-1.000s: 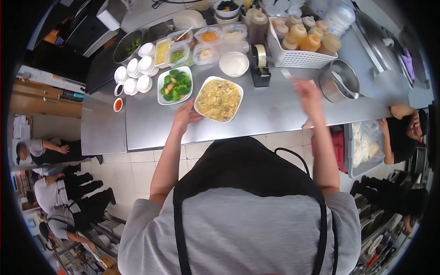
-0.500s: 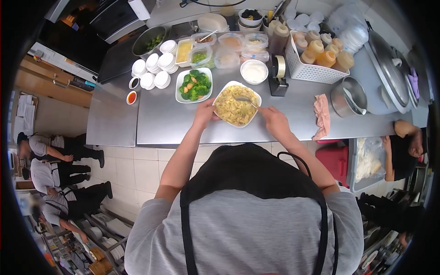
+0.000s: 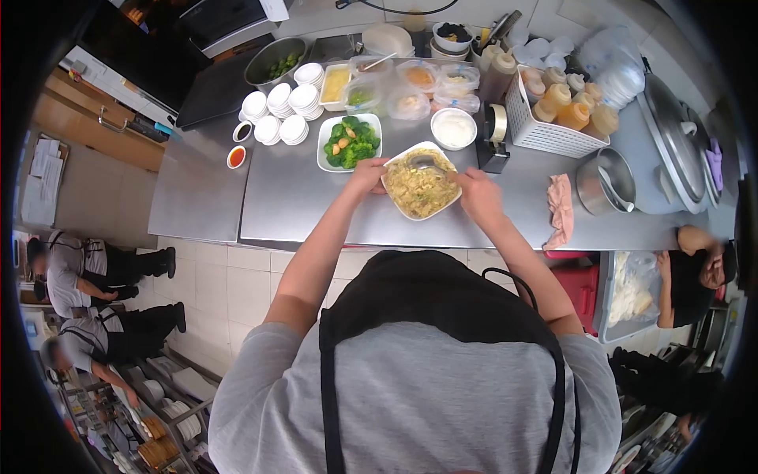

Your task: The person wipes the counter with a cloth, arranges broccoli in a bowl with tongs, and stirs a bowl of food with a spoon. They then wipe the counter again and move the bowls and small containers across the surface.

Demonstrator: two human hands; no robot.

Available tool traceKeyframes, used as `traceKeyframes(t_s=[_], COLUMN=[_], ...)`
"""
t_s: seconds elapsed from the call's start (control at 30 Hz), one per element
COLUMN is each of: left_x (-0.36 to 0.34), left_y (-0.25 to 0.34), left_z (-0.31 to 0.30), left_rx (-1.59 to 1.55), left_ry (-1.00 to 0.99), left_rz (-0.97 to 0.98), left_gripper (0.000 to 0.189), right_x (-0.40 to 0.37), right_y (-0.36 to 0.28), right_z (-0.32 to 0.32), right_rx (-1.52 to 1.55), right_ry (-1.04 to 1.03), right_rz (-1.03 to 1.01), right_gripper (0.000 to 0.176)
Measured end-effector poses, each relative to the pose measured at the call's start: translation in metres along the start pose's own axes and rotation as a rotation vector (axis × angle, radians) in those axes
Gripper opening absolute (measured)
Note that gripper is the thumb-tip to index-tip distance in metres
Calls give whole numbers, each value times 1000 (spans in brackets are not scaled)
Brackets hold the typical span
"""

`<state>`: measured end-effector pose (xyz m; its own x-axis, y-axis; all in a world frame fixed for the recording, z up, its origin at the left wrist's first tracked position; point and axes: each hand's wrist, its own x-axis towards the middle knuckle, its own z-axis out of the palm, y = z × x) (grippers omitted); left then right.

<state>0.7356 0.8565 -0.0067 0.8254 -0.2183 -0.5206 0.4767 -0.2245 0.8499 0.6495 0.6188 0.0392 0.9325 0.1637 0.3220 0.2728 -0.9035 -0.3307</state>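
Note:
A square white bowl (image 3: 421, 216) filled with fried rice (image 3: 418, 188) is in front of me on the steel counter. My left hand (image 3: 369, 177) grips its left rim. At the right rim, my right hand (image 3: 478, 193) is closed on a spoon (image 3: 426, 162), whose bowl lies on the rice near the far side; part of the handle is hidden by the fingers. Just left of the rice stands a square white dish of broccoli (image 3: 349, 143). Beyond the right hand is a round bowl of white food (image 3: 454, 129).
Stacked white sauce dishes (image 3: 280, 107) and covered containers (image 3: 410, 99) line the back. To the right are a tape dispenser (image 3: 493, 138), a white basket of squeeze bottles (image 3: 553, 141), a pink cloth (image 3: 560, 209) and a metal pot (image 3: 604, 183). Other people (image 3: 91, 265) stand left and right.
The view has shifted, so counter items appear farther right. My right hand has come closer to the bowl's rim, and the spoon has turned over the rice. My left hand still grips the bowl.

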Motion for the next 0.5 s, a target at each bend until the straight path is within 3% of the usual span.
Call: traceKeyframes(t_s=[0.07,0.13,0.17,0.23,0.37,0.5], left_x=[0,-6,-10,-23,-42,-52], left_y=[-6,-18,-23,-27,-31,-35], left_z=[3,12,18,33,48,60], left_rx=[-44,-388,-390,-709,-820,-996], left_ry=[7,35,39,-18,11,-95], left_rz=[-31,-66,-67,129,117,128], left_gripper=[36,51,51,68,74,77], right_x=[1,2,1,0,0,-9], right_y=[-7,-16,-15,-13,-8,-14], right_z=[1,11,15,19,1,5], right_rx=[4,31,34,4,-76,-3], right_ry=[25,83,81,91,70,83], right_rz=[-12,-160,-164,-164,-157,-224], right_gripper=[31,30,30,29,29,30])
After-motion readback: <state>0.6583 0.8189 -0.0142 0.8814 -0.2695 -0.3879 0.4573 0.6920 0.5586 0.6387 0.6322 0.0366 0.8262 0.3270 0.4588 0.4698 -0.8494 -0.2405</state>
